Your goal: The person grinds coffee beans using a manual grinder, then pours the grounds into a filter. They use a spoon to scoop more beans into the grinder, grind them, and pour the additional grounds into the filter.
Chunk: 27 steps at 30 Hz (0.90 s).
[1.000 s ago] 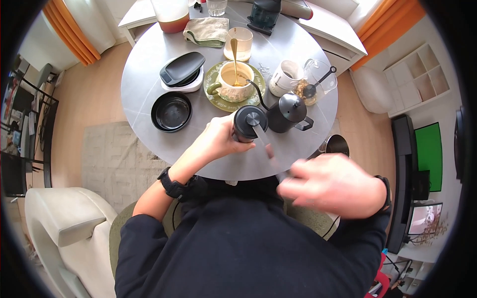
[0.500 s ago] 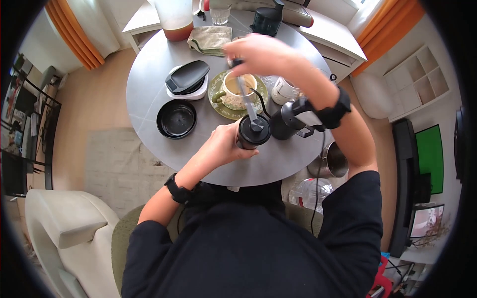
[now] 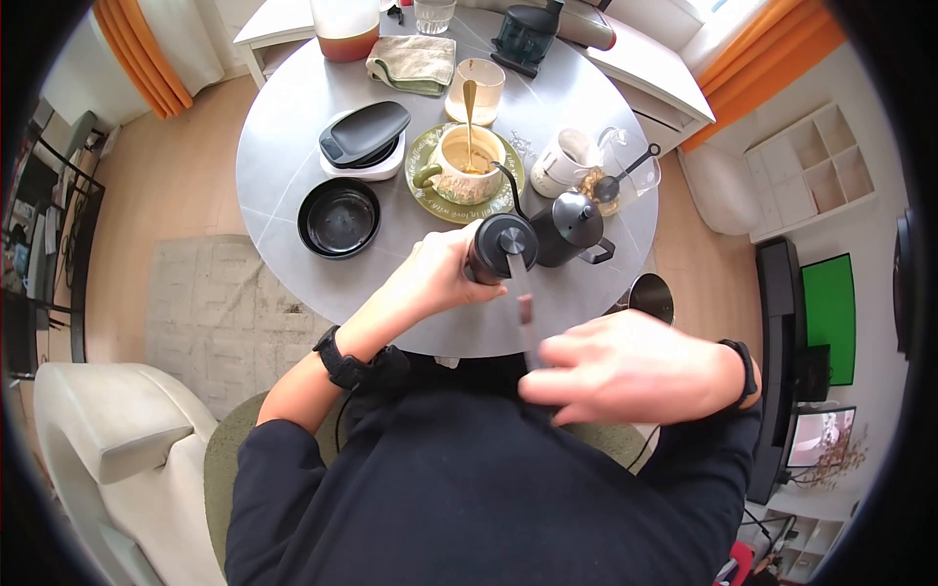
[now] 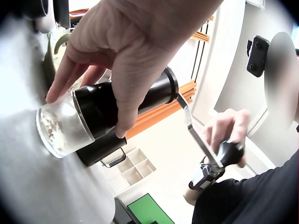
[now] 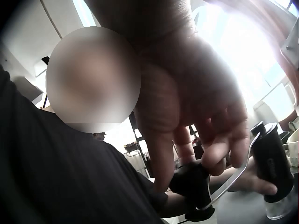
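A black hand coffee grinder (image 3: 500, 250) stands upright at the table's near edge; its clear bottom jar (image 4: 63, 128) has pale bits inside. My left hand (image 3: 445, 269) grips the grinder's body, fingers on one side and thumb on the other. The metal crank (image 4: 196, 130) points from the grinder's top toward my body. At its end is a black knob (image 4: 231, 153), held between the fingers and thumb of my right hand (image 3: 625, 369). Just right of the grinder stands a black gooseneck kettle (image 3: 570, 230).
Beyond the grinder, a patterned cup (image 3: 459, 181) with a gold spoon (image 3: 470, 103) sits on a green plate (image 3: 430, 200). On the left are a black bowl (image 3: 339, 217) and a grey scoop (image 3: 363, 134). A white cup (image 3: 562, 161) and a black spoon (image 3: 625, 176) are at right.
My right hand has swung the crank from near my body to the far side over the cup, then back to the near side. The left hand keeps its hold on the grinder.
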### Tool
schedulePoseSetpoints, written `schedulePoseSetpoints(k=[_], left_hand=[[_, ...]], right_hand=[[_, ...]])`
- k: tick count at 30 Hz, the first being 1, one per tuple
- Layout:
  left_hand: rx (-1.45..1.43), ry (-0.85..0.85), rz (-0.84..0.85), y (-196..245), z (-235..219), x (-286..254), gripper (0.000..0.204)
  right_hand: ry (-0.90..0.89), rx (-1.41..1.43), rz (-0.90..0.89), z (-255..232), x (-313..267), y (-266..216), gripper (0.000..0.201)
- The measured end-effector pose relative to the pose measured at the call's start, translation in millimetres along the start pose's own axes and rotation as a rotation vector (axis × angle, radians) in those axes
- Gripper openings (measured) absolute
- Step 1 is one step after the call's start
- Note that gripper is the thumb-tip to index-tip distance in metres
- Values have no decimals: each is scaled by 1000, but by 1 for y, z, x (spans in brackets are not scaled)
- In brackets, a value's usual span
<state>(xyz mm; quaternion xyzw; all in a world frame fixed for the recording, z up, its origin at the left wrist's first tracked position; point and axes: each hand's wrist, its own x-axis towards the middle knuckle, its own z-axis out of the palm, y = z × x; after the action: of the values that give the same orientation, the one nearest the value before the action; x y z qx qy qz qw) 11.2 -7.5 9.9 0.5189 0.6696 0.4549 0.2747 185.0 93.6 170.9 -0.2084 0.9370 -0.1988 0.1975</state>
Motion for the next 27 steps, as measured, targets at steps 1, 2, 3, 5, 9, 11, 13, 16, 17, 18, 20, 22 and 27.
schedulePoseSetpoints(k=[1, 2, 3, 5, 9, 11, 13, 16, 17, 18, 20, 22, 27], left_hand=[[0, 11, -8, 0, 0, -1, 39], [1, 23, -14, 0, 1, -1, 39], [2, 37, -20, 0, 2, -2, 38], [-235, 55, 41, -1, 5, -6, 30], [158, 83, 275, -36, 18, -3, 37], [22, 50, 19, -15, 9, -1, 43], [-49, 19, -32, -3, 4, -2, 51], [-9, 53, 14, 1, 1, -3, 44], [-18, 59, 19, -1, 2, -3, 45], [-27, 65, 25, -4, 4, -2, 46], [-33, 62, 15, -5, 5, -2, 47], [-23, 46, -11, -3, 3, -2, 49], [-21, 58, 1, -4, 3, -3, 44]], right_hand=[[88, -84, -122, 12, 15, -1, 31], [109, -149, -164, 13, 33, -6, 30], [110, -223, -192, 10, 53, -9, 28], [120, -320, -203, -5, 96, -1, 27], [242, -381, 25, -37, 161, 44, 32], [338, -356, 200, -60, 159, 71, 38], [348, -346, 344, -74, 144, 107, 36], [380, -245, 415, -81, 87, 151, 36], [358, -250, 464, -77, 64, 159, 39], [316, -117, 618, -74, 42, 152, 39], [263, -12, 689, -67, 2, 125, 38], [165, -46, 704, -52, -26, 100, 37], [0, -189, 439, -10, -35, 13, 37]])
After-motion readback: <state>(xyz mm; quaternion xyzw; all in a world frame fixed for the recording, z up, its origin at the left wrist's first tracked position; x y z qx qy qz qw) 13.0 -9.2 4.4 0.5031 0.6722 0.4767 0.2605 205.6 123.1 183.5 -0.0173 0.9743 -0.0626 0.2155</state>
